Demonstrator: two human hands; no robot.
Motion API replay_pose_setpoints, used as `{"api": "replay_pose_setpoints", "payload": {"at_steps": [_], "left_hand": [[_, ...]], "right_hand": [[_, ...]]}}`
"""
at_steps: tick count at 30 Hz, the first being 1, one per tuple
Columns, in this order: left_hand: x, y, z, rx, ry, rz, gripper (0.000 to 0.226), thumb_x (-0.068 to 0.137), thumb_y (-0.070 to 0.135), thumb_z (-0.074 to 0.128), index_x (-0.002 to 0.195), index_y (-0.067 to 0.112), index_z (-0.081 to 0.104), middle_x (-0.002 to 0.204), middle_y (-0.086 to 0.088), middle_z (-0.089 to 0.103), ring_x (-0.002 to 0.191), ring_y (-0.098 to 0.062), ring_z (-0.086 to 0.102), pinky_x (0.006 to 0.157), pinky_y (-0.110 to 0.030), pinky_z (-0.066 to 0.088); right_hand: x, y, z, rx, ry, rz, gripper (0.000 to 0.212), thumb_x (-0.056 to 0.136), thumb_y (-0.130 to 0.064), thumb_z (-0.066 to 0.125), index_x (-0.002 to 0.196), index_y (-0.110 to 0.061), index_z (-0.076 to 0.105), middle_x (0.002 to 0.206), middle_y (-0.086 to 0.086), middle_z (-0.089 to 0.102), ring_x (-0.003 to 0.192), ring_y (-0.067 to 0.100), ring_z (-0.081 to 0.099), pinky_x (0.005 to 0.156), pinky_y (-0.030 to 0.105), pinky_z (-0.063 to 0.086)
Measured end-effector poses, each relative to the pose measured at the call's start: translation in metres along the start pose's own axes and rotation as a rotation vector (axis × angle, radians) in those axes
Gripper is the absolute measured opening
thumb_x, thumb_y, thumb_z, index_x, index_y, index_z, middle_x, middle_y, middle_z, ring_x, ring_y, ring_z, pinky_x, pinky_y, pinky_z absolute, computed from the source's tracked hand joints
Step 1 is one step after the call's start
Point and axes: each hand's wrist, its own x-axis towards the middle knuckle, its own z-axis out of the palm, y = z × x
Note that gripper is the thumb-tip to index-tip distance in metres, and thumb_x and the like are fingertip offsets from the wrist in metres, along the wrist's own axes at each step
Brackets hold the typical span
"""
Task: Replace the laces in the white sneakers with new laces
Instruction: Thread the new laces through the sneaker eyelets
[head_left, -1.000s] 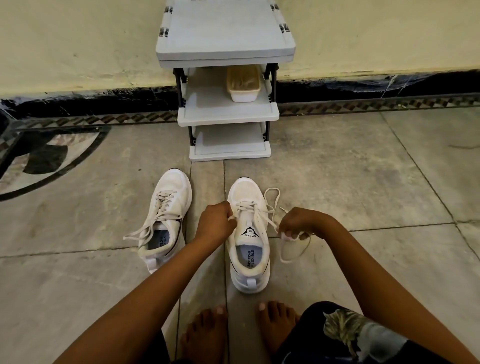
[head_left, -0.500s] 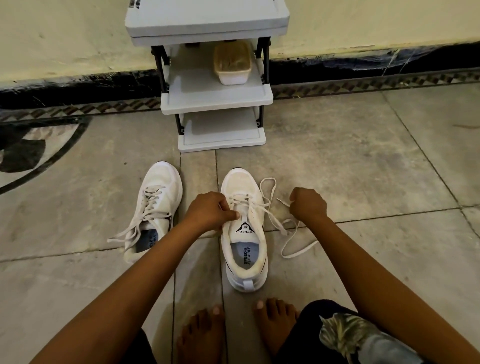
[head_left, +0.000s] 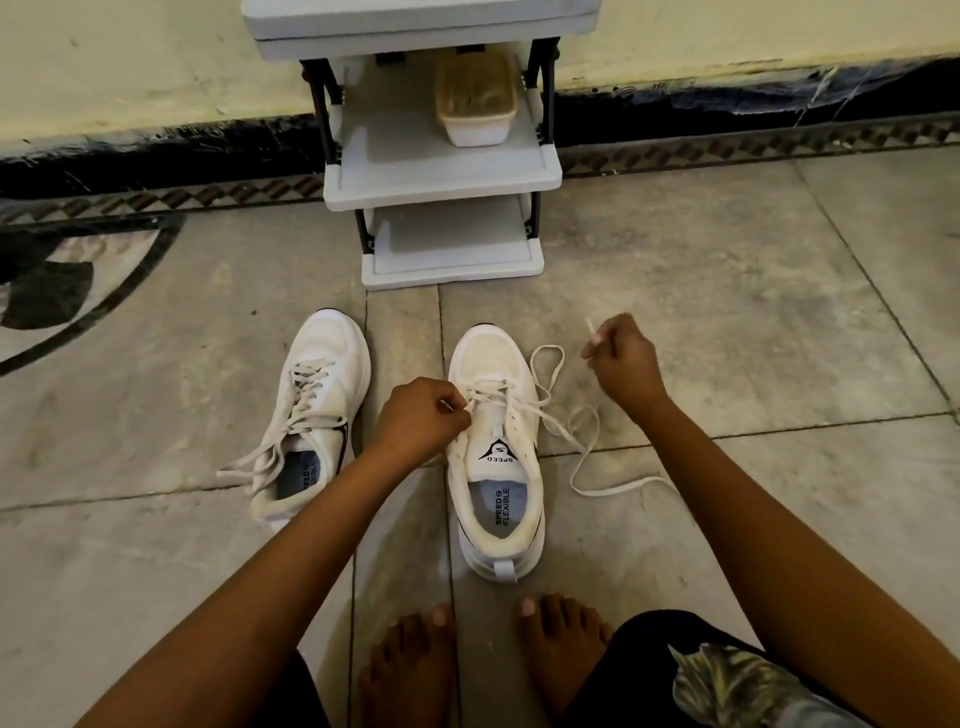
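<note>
Two white sneakers stand on the floor in front of me. The right sneaker is partly unlaced. Its white lace trails in loops over the floor to its right. My left hand pinches the lace at the sneaker's left eyelets. My right hand is raised to the right of the toe and pinches the lace's tip, which sticks up from my fingers. The left sneaker lies apart to the left, still laced, with loose ends hanging.
A grey three-tier shoe rack stands against the wall just beyond the sneakers, with a small plastic box on its middle shelf. My bare feet are near the bottom edge. The tiled floor spreads to both sides.
My right hand has drawn the lace end up and away to the right, out of the eyelets. The left hand stays at the sneaker's left eyelets.
</note>
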Motion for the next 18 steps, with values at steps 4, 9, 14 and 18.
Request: {"api": "replay_pose_setpoints", "payload": {"at_steps": [4,9,14,18], "left_hand": [[-0.002,0.0,0.001,-0.023,0.02,-0.009,0.012,0.083,0.016,0.065,0.092,0.01,0.07,0.093,-0.011,0.07,0.087,-0.026,0.065,0.079,-0.033,0.053],[-0.002,-0.002,0.002,-0.045,0.017,-0.021,0.013,0.083,0.015,0.064,0.093,0.009,0.07,0.094,-0.012,0.07,0.087,-0.028,0.065,0.079,-0.034,0.052],[0.0,-0.005,0.003,-0.051,0.024,-0.02,0.011,0.083,0.016,0.064,0.091,0.011,0.07,0.09,-0.01,0.07,0.087,-0.026,0.065,0.078,-0.032,0.05],[0.0,-0.01,0.006,-0.234,0.022,-0.089,0.007,0.082,0.012,0.066,0.087,0.012,0.07,0.075,-0.004,0.065,0.073,-0.02,0.062,0.063,-0.027,0.05]], "right_hand": [[0.003,-0.047,-0.012,0.205,-0.007,-0.166,0.013,0.092,-0.004,0.053,0.103,-0.01,0.054,0.077,0.0,0.067,0.069,0.007,0.06,0.071,0.023,0.051],[0.001,-0.083,-0.021,0.117,-0.06,-0.308,0.014,0.089,-0.004,0.059,0.1,-0.006,0.067,0.086,0.005,0.067,0.075,0.013,0.061,0.07,0.022,0.051],[0.004,-0.09,-0.039,0.353,-0.124,-0.215,0.015,0.09,-0.003,0.056,0.102,-0.009,0.065,0.084,0.003,0.066,0.056,-0.003,0.054,0.059,0.013,0.048],[-0.024,-0.073,0.001,0.079,-0.415,-0.131,0.017,0.084,-0.002,0.065,0.1,0.0,0.07,0.081,0.007,0.067,0.056,0.002,0.054,0.059,0.018,0.047]]}}
